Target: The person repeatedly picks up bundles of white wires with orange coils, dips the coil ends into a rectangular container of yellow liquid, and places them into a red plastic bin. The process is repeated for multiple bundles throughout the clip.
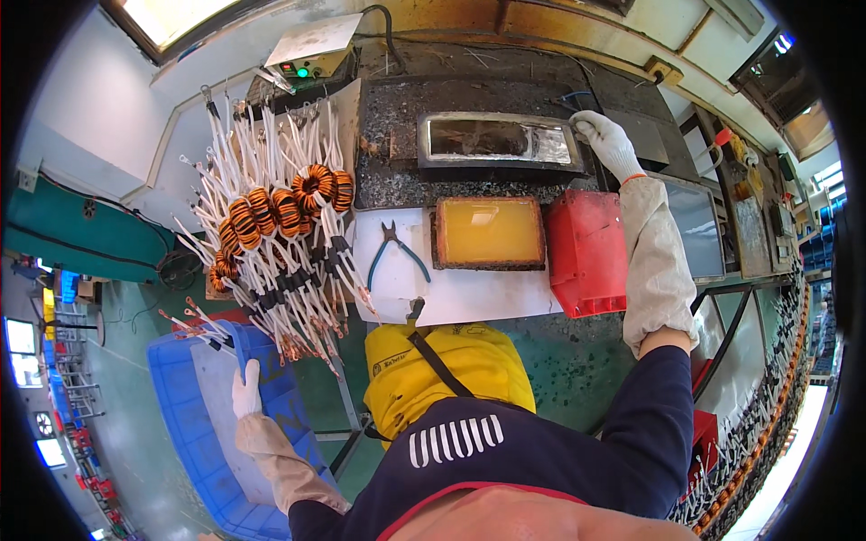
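Observation:
My right hand (604, 142), in a white glove, is at the right end of a rectangular metal solder pot (501, 169). Its fingers are curled together, and whatever they hold is too small to make out. Shiny molten metal (550, 144) shows at the pot's right side, with darker residue to the left. Just beyond the hand lies a blue-handled tool (570, 96). Down at the left, my gloved left hand (245, 389) rests by the inner side of a blue plastic bin (176, 379), fingers stretched out. White wire leads with copper ends (200, 329) poke over the bin's rim close to it.
Orange-and-black wound toroid coils (287, 212) with white leads are heaped at the left. Cutting pliers (390, 252) lie on white board, beside a tray of yellow block-like material (488, 233) and a red plastic bin (586, 248). A control box (311, 45) stands behind.

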A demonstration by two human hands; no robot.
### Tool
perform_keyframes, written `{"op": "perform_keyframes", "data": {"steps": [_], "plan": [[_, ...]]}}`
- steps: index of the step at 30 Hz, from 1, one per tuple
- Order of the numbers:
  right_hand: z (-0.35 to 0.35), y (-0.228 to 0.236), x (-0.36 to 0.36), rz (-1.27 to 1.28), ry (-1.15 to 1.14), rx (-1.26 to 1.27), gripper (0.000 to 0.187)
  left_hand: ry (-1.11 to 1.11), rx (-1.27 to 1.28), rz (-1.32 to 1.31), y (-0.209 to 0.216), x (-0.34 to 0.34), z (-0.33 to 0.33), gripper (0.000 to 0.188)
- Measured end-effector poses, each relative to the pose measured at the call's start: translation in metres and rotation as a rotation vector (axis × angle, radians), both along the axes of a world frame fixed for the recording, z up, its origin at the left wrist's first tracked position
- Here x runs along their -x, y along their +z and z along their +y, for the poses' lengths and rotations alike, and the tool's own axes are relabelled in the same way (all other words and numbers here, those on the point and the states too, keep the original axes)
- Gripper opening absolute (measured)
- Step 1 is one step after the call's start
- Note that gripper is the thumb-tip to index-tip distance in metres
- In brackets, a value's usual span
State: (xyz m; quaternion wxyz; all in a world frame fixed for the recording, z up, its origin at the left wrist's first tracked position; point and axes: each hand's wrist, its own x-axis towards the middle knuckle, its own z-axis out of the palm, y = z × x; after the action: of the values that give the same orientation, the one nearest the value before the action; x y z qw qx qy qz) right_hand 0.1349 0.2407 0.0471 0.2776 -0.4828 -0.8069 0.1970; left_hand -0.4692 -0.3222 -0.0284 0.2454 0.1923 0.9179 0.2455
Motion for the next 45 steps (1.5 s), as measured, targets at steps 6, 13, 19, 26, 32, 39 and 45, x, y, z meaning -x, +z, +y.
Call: {"op": "perform_keyframes", "data": {"steps": [6,13,19,26,32,39,45], "plan": [[-0.021,0.015,0.001,-0.034,0.001,0.03,0.025,0.009,-0.045,-0.02,-0.019,0.014,-0.01,0.097],[-0.035,0.009,-0.014,-0.016,0.015,0.086,0.025,0.011,-0.043,-0.039,-0.018,0.013,-0.009,0.097],[-0.055,0.025,-0.016,0.058,0.009,0.123,0.025,0.012,0.002,0.008,0.007,-0.006,0.005,0.097],[-0.054,0.046,0.021,0.33,-0.073,0.177,0.026,0.02,-0.08,-0.055,-0.001,-0.003,-0.001,0.091],[-0.053,0.03,0.09,0.54,-0.015,0.259,0.027,0.019,-0.09,-0.06,0.022,-0.02,0.012,0.086],[-0.055,-0.001,0.155,0.64,0.094,0.406,0.025,0.035,0.023,0.061,0.015,-0.016,0.008,0.088],[-0.055,-0.003,0.166,0.441,0.067,0.383,0.026,0.014,-0.015,0.02,0.017,-0.015,0.007,0.08]]}}
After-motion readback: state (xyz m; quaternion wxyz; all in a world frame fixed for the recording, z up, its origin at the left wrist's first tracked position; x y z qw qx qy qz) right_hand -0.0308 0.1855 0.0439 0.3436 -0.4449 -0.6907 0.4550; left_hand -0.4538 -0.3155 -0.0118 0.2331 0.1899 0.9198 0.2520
